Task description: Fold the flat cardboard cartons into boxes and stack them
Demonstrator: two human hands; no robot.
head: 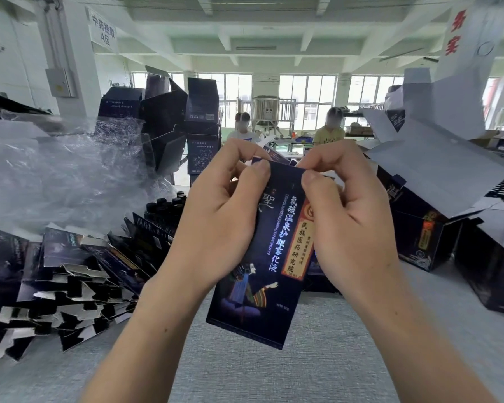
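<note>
A dark blue carton (262, 263) with printed characters and a drawn figure stands tilted in mid-air over the grey table (274, 367). My left hand (216, 216) grips its upper left side, thumb pressed on the top edge. On the upper right side my right hand (349, 225) grips it too, its thumb on the same top edge. Both sets of fingers curl behind the carton, where the top flaps are mostly hidden. A pile of flat cartons (56, 283) lies at the left. Folded boxes (425, 234) with open white flaps stand at the right.
Crumpled clear plastic wrap (56, 170) lies at the back left, with a tall stack of dark boxes (201, 123) behind it. Small dark bottles (166, 207) stand near the flat pile. Two people sit at a far table.
</note>
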